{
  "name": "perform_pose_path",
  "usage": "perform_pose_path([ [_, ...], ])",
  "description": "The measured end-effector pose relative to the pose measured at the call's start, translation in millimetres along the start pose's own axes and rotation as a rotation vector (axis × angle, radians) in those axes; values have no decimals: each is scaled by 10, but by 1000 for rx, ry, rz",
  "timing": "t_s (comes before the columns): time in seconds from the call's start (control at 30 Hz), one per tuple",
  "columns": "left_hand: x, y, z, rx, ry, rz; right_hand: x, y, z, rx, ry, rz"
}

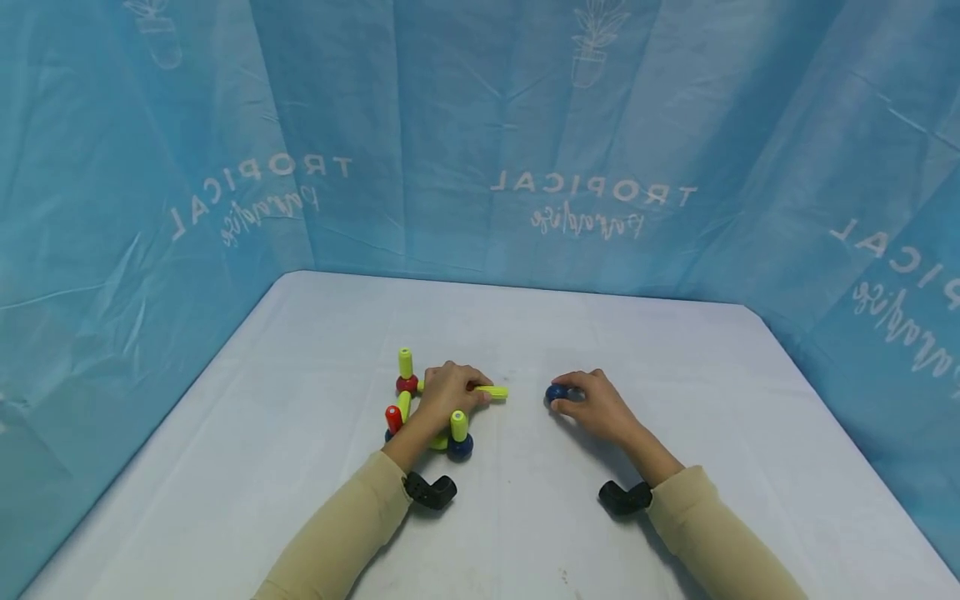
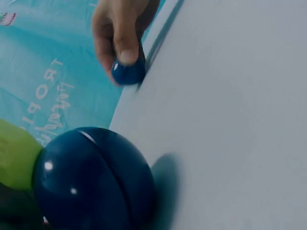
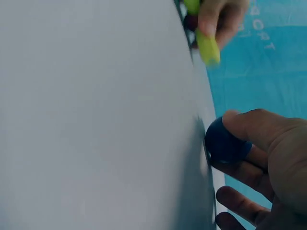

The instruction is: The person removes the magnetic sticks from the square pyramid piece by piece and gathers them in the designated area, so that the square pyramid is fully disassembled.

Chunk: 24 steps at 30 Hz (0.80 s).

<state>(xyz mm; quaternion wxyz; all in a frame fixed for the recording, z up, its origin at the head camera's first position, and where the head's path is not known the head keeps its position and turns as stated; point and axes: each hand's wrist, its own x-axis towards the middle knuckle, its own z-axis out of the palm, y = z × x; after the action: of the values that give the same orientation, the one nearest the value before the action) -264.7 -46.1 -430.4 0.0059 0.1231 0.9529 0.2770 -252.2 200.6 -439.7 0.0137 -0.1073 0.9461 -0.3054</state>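
My right hand [image 1: 596, 406] pinches a dark blue ball [image 1: 557, 394] between thumb and fingers, close above or on the table; contact is hard to tell. To its left, my left hand [image 1: 450, 392] grips a yellow-green rod [image 1: 495, 392], whose free end points toward the blue ball. That rod [image 3: 207, 48] shows under the left thumb in the right wrist view. Around the left hand lies a ball-and-rod frame: a red ball [image 1: 407, 384] with an upright yellow-green rod, an upright red rod [image 1: 393, 418], and another blue ball [image 1: 460, 448] bearing an upright yellow-green rod. My left forearm hides part of it.
A white table [image 1: 525, 533] lies beneath everything. Blue printed curtain [image 1: 480, 125] hangs behind the table and along both sides. Black wrist devices [image 1: 431, 492] sit at both sleeve cuffs, low over the tabletop.
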Motion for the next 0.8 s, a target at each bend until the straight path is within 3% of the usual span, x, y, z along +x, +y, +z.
perform_pose_path([
  [0.23,-20,-30,-26,-11,-9,-15,102,144,-97,-21,1,-10],
  [0.37,-53,-24,-11,-26,-3,-17,350,118,-77,-52,15,7],
  [0.6,-71,-18,12,-30,6,1,837,166,-52,-18,59,67],
  [0.8,-58,-10,9,-30,1,19,1085,188,-67,17,118,123],
])
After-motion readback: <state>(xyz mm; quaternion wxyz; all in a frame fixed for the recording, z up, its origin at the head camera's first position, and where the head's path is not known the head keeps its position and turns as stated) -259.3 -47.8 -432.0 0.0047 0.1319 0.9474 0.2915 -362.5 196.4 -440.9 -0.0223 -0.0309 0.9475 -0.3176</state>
